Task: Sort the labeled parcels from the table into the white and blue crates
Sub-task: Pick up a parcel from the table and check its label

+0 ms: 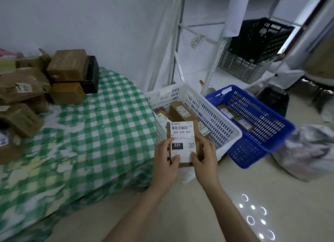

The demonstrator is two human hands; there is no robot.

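I hold a small brown parcel (182,137) with a white label reading 231-239 K01 and 231. My left hand (167,160) grips its left edge and my right hand (206,157) grips its right edge. The parcel hovers just in front of the white crate (213,115), which holds several labeled parcels. To the right of it stands the blue crate (271,126) with a few parcels inside. More brown parcels (36,83) are piled at the far left of the table with the green checked cloth (101,133).
A white metal shelf rack (213,64) stands behind the crates, with a black crate (256,39) stacked on a grey one. A crumpled grey bag (307,151) lies on the floor at the right. Pale floor spreads below my arms.
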